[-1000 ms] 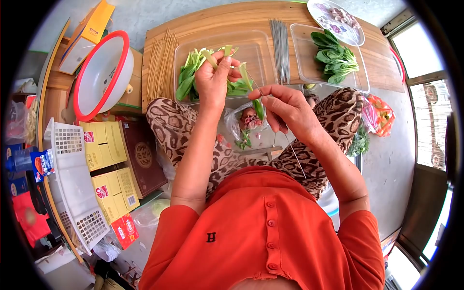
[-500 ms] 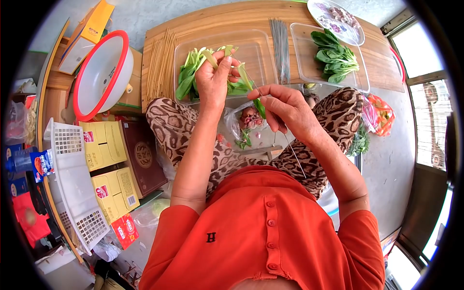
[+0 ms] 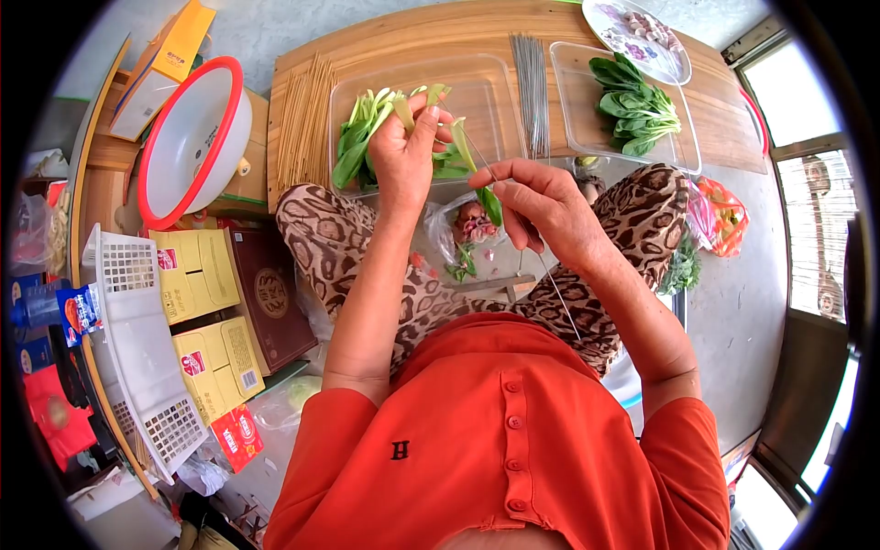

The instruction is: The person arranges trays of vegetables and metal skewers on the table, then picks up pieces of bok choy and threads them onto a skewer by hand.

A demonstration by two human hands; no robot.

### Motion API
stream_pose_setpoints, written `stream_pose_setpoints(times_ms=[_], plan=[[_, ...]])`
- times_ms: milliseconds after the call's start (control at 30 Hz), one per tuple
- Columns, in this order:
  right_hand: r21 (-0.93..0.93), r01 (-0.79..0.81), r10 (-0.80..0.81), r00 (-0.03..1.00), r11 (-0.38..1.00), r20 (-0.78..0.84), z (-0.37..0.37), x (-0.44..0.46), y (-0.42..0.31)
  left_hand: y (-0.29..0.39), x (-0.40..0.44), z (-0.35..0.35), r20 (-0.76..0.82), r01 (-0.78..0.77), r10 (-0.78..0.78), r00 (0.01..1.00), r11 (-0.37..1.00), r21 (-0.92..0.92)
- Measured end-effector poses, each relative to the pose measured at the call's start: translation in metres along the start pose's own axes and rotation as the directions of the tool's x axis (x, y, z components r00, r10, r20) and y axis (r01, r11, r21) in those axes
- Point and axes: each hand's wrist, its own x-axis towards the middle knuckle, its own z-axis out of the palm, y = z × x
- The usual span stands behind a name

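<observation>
My left hand (image 3: 403, 156) is closed, its fingers pinching pale green stems (image 3: 403, 114) above the left clear tray. My right hand (image 3: 541, 200) grips a thin metal skewer (image 3: 561, 301), whose lower end sticks out below the palm toward my lap. The skewer's upper part slants up toward my left fingers. Between the hands, a leafy green (image 3: 461, 142) is on or against the skewer, its dark leaf hanging by my right fingertips. Cut leafy greens (image 3: 353, 151) lie in the clear tray (image 3: 486, 69) behind my left hand.
Bamboo skewers (image 3: 302, 119) and metal skewers (image 3: 530, 92) lie on the wooden table (image 3: 394, 41). At right, another clear tray (image 3: 576, 137) holds greens, near a plate (image 3: 605, 18) with meat pieces. Below the table edge is a plastic bag (image 3: 442, 229). A red-rimmed basin (image 3: 156, 197) stands left.
Both hands stay nearly in place, with only a very slight shift of the left hand and the greens. The grip of each hand looks the same.
</observation>
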Motion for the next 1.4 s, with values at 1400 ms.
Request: stream_pose_setpoints(times_ms=[1400], plan=[[-0.006,0.0,-0.001,1.0,1.0,-0.013,0.001,-0.025,-0.011,0.01,-0.001,-0.016,0.123,0.145,-0.133,0.983,0.985,-0.091]])
